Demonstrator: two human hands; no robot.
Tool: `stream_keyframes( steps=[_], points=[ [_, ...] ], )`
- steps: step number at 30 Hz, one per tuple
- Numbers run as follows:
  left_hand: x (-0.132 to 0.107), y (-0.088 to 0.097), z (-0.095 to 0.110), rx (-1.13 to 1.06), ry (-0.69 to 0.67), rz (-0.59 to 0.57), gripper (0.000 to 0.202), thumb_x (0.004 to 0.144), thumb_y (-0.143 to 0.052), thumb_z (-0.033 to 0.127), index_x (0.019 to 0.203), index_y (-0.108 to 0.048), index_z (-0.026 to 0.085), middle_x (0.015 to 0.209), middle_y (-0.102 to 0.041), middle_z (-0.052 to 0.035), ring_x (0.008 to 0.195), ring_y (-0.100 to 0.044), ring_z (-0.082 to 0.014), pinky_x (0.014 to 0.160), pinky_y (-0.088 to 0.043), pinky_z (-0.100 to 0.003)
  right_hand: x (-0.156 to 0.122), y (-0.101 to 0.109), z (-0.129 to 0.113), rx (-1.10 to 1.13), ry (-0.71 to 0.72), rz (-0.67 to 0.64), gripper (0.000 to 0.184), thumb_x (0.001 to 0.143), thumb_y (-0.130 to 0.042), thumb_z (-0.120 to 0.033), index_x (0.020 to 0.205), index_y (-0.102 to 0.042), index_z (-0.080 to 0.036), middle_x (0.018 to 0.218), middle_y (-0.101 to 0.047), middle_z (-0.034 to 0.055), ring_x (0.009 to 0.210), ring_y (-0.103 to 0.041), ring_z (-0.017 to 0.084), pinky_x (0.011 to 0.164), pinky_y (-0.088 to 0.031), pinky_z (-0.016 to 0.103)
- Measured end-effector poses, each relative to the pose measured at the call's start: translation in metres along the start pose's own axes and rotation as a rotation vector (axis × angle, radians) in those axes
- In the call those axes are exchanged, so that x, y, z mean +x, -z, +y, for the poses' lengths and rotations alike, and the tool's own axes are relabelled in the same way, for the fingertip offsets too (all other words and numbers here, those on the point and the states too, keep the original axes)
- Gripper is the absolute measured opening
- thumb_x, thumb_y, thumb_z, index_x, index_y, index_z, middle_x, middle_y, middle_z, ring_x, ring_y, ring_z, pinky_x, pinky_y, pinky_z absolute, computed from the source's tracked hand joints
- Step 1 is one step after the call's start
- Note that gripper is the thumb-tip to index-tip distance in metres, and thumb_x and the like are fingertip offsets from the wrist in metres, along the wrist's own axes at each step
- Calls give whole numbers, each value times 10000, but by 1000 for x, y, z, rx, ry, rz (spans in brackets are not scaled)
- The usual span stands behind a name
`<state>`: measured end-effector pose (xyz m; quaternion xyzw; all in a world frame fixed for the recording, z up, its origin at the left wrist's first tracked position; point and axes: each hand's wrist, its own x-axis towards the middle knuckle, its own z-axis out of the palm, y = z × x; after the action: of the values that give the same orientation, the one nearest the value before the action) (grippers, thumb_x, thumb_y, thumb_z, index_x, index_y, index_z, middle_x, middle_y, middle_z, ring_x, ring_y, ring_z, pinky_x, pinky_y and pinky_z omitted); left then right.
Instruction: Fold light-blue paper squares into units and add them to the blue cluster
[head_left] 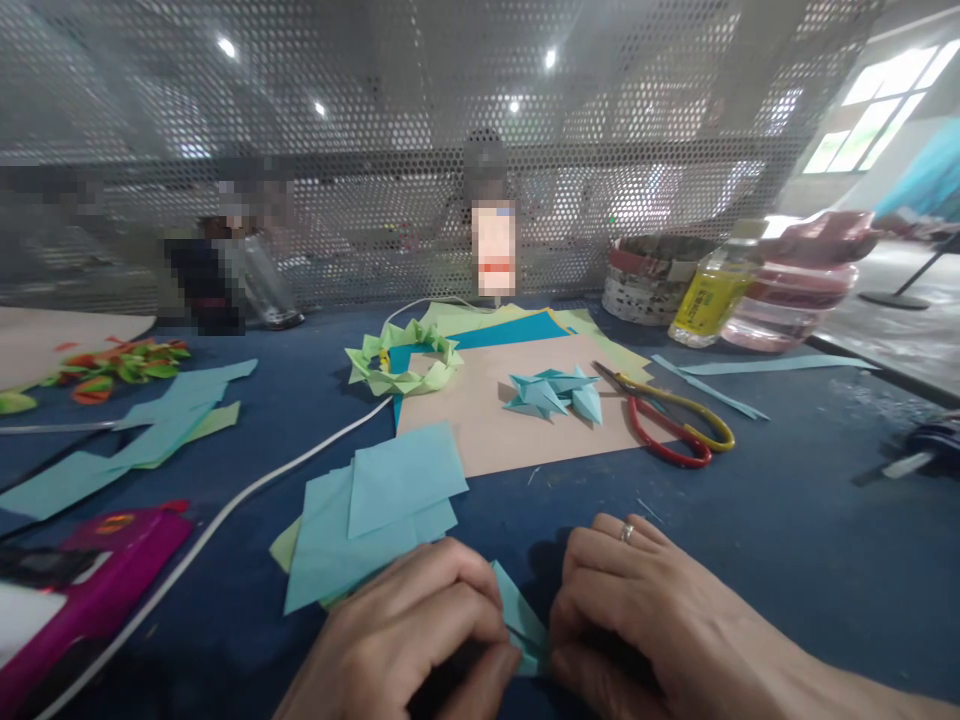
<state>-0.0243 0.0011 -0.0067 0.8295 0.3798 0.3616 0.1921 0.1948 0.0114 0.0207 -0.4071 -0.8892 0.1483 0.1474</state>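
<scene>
A folded light-blue paper (pixel 519 622) lies low at the front of the blue table, between my two hands. My left hand (pixel 420 630) has curled fingers pressed on its left edge. On its other side, the bent fingers of my right hand (pixel 630 600), with a ring on one, pinch the right edge. Light-blue paper squares (pixel 397 480) are stacked just beyond my left hand, with a bit of green paper under them. Farther back, several folded light-blue pieces (pixel 555 392) rest on a pale pink sheet (pixel 487 430), beside a green folded-paper ring (pixel 405 362).
Scissors (pixel 675 420) with red and yellow handles lie across the pink sheet's right edge. A white cable (pixel 247 495) crosses the left side near a magenta device (pixel 127 560). Bottles (pixel 712 290) and a round basket (pixel 652 280) stand back right, before a perforated metal panel (pixel 375 200).
</scene>
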Motion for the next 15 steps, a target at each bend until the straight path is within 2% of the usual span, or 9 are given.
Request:
stream_keyframes(
  steps=[3,6,9,15],
  points=[
    [2,-1,1,74,-14,19,150,848,-553,92,774,-581,219,860,-624,26,736,-655,-82,642,-528,-158,1,-5,2,19,40,31,186,741,-643,-53,736,-592,-232,782,-643,-28,741,-612,159,713,-458,299],
    [9,0,4,172,-71,72,151,889,-573,217,739,-587,215,813,-631,5,732,-666,-110,620,-549,-161,3,-5,2,23,56,26,197,724,-640,-47,706,-555,-224,749,-624,-28,709,-596,154,684,-451,288],
    [16,-1,8,241,-104,119,207,899,-584,297,709,-585,214,778,-626,-1,727,-667,-123,623,-560,-172,2,-2,-1,-20,14,56,194,748,-637,-38,741,-562,-216,811,-641,-13,747,-603,164,684,-453,290],
    [12,-3,8,216,-70,89,176,880,-570,213,705,-549,213,790,-617,-2,730,-657,-124,622,-551,-177,3,-4,2,-16,27,11,189,759,-658,-68,722,-550,-218,781,-636,-17,728,-600,164,676,-449,290]
  ],
)
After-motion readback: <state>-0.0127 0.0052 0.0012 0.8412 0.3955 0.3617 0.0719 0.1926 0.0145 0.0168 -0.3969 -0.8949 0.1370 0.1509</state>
